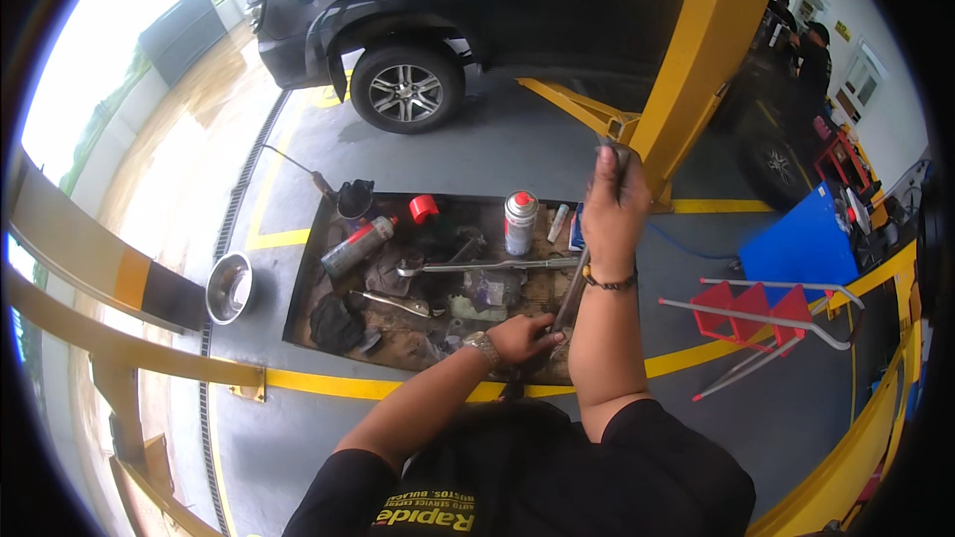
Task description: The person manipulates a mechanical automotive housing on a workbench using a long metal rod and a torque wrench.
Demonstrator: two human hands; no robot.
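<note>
My right hand (617, 204) is raised over the right end of a dark tray, its fingers closed round a long dark metal bar (571, 298). Part of that bar runs down behind my forearm, so its exact kind does not show. Lower down, my left hand (522, 340) is closed at the bar's lower end, thumb and fingers bent toward it. Beneath them the shallow tray (298, 283) holds a long chrome ratchet wrench (487, 266), a silver-handled tool (393, 302), an upright spray can (519, 224), a tipped spray can (358, 247) and a red cap (424, 208).
A steel bowl (231, 288) sits left of the tray. Beyond stands a dark vehicle (537, 20), beside a yellow lift post (701, 60). At right are a red-and-grey step stool (746, 313) and a blue panel (796, 239). Another person (814, 60) works at the far right.
</note>
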